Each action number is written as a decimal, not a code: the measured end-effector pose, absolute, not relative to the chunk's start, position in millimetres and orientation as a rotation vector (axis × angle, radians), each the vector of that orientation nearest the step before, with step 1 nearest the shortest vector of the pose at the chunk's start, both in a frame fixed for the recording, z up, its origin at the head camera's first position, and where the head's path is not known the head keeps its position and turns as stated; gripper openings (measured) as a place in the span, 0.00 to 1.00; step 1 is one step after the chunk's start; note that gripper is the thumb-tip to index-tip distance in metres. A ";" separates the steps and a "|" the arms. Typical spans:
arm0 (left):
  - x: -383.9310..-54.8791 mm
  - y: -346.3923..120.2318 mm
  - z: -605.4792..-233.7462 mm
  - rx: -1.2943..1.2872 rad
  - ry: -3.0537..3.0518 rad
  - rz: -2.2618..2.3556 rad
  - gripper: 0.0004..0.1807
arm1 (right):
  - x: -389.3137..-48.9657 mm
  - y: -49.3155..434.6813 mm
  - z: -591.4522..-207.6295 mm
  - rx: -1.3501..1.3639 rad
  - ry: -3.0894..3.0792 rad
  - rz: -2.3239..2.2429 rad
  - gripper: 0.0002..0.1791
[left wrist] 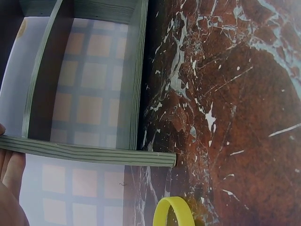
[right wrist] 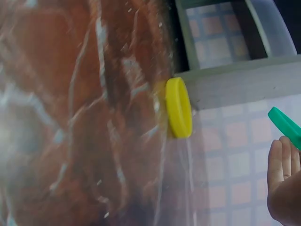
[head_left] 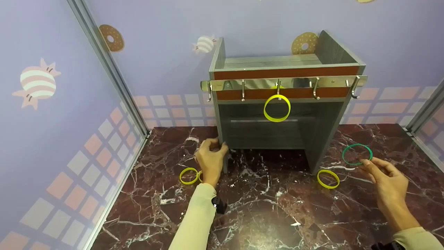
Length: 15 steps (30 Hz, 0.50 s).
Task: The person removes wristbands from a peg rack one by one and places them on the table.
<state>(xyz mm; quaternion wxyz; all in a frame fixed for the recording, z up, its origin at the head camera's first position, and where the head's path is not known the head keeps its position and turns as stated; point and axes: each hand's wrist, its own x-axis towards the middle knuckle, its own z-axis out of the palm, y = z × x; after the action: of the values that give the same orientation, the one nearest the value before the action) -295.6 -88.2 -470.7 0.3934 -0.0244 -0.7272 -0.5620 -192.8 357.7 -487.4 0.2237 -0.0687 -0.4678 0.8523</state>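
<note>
My left hand (head_left: 211, 161) grips the left side panel of a grey wooden shelf unit (head_left: 327, 132), thumb on the inner side. On the right, my right hand (head_left: 390, 182) pinches a green wristband (head_left: 357, 144) between thumb and fingers, held up beside the unit. A metal hook rail (head_left: 298, 82) runs across the unit's front, and a yellow wristband (head_left: 276, 120) hangs on its middle hook. Another yellow wristband (right wrist: 174, 110) stands on the table near the unit's right foot. By my left wrist lies one more yellow wristband (head_left: 189, 183), with a further one mostly hidden behind the hand.
The dark red marbled tabletop (head_left: 256, 215) extends in front of the unit. Behind it rises a lilac wall (head_left: 166, 55) with candy and doughnut prints, and a metal frame post (head_left: 111, 66) stands at the left corner.
</note>
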 end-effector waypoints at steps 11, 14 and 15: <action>-296.3 -88.8 -470.7 -0.062 -1.846 -1.422 0.08 | -191.2 379.5 -508.0 -0.305 -1.497 2.357 0.09; -295.8 -88.8 -470.3 -0.066 -1.845 -1.417 0.07 | -190.9 383.7 -512.5 -0.297 -1.530 2.381 0.10; -295.7 -88.6 -470.1 -0.067 -1.847 -1.408 0.07 | -190.7 385.1 -514.3 -0.296 -1.546 2.384 0.10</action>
<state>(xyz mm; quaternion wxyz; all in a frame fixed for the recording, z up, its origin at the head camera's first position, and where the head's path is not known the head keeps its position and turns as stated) -295.7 -88.6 -470.1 0.3977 -0.0263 -0.7295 -0.5558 -190.7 385.1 -514.3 0.1418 -0.1027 -0.5358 0.8260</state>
